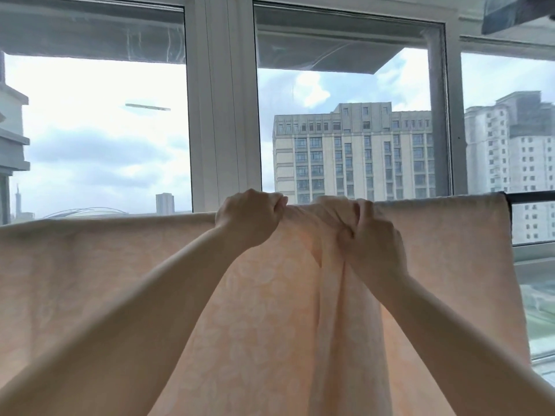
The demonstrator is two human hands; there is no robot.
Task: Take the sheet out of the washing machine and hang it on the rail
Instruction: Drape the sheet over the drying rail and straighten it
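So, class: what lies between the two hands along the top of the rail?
In the head view, a bunched fold of the sheet lies between the left hand and right hand.

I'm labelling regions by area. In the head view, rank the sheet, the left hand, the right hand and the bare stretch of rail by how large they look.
1. Sheet, by far.
2. Left hand and right hand: alike, unranked.
3. Rail, a short thin strip.
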